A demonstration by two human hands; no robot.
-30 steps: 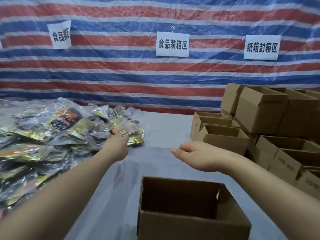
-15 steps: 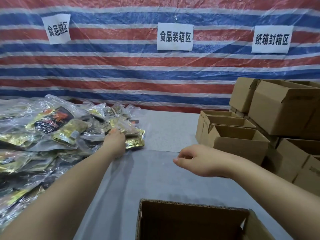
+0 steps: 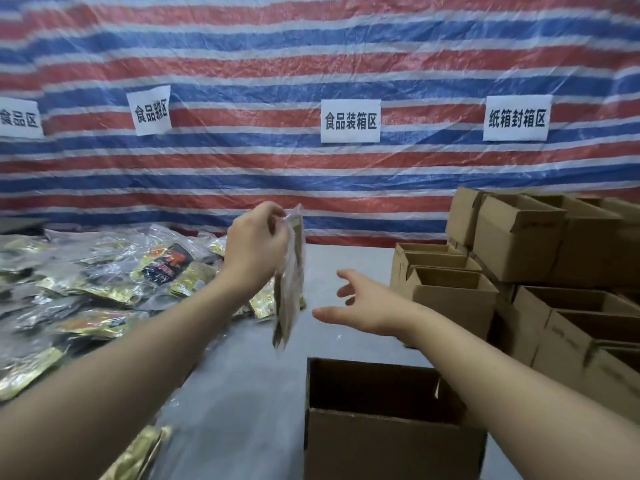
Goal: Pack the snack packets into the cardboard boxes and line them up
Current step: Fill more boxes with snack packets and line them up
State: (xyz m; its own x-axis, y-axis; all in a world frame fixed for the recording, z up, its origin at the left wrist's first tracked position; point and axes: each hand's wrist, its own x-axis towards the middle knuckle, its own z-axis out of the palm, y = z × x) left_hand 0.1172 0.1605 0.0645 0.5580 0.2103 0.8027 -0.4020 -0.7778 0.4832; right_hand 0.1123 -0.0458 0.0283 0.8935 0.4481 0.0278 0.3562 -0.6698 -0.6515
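On the far left, the heap of snack packets (image 3: 104, 282) is lying across the grey surface (image 3: 242, 393), a slippery-looking jumble of clear crinkled film, gold foil and one dark printed pouch. Just right of it, your left hand (image 3: 256, 244) is pinching one snack packet (image 3: 289, 282) by its top edge, fingers curled on the seal; the packet is hanging edge-on, flat and limp, above the surface and clear of the heap. Your right hand (image 3: 370, 303) is reaching toward it with fingers spread, holding nothing. Below and to the right, the open cardboard box (image 3: 388, 445) is sitting nearest you, plain brown corrugated board; its inside is too dark to say what is in it. Further right, the stacked empty boxes (image 3: 519, 271) are waiting, square-edged and open-topped.

You are in the carrying step, as I judge it: one packet lifted, not yet boxed. The next move is calling for bringing it over the near box and laying it flat, perhaps steadying it with your free hand, since the film looks floppy.
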